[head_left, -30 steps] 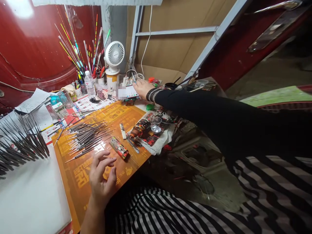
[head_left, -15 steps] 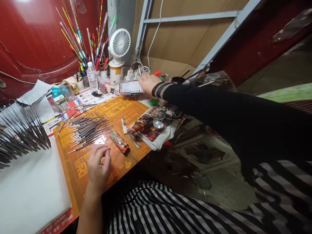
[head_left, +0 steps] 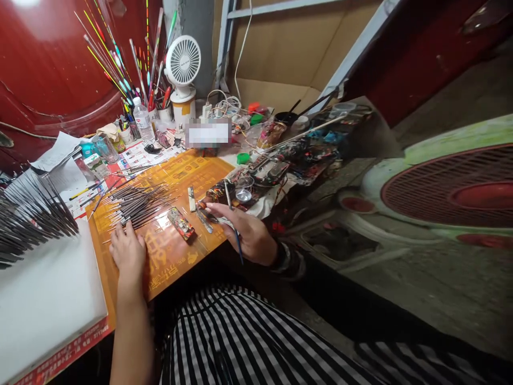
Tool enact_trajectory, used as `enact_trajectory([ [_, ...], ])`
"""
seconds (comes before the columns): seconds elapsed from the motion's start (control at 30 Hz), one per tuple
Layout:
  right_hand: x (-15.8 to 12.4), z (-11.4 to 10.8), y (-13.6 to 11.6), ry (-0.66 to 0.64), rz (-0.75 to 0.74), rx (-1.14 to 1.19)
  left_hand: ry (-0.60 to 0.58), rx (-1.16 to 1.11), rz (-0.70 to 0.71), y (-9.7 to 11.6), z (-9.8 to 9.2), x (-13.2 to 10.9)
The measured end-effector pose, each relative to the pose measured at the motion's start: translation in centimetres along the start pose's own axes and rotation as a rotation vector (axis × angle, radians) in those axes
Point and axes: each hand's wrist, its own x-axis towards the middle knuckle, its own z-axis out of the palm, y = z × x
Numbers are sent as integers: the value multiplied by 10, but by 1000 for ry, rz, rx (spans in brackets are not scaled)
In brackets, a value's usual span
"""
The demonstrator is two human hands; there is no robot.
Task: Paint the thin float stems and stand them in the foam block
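Observation:
My left hand (head_left: 128, 250) rests on the orange mat, fingers apart, its fingertips at the near edge of a pile of slim dark fishing floats (head_left: 138, 206) with thin pale tips. My right hand (head_left: 254, 235) is closed around a thin paintbrush (head_left: 238, 245), its blue end pointing down and the pale end up. Between the hands lies a small paint-smeared block (head_left: 181, 223). Beside it are a short pale strip (head_left: 191, 199) and a flat metal blade (head_left: 204, 220). A paint-stained jar (head_left: 219, 191) lies partly hidden behind my right fingers.
A white foam block (head_left: 52, 299) at left holds many upright dark floats (head_left: 40, 224). Along the back stand a water bottle (head_left: 143, 120), a small white fan (head_left: 183, 61) and a blurred phone (head_left: 208, 132). Paint clutter (head_left: 272, 166) covers the right side; a larger fan (head_left: 452, 192) stands beyond.
My right hand has drawn back from beside the phone to the near right table edge, with the brush in it. My left hand has moved left and down to the float pile.

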Motion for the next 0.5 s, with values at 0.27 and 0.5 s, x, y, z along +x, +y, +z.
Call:
enact_trajectory([
  [0.27, 2, -59, 15, 128, 184, 42, -85, 100, 22, -1, -4, 7],
  [0.5, -49, -35, -5, 309, 340, 243, -133, 166, 80, -4, -17, -3],
])
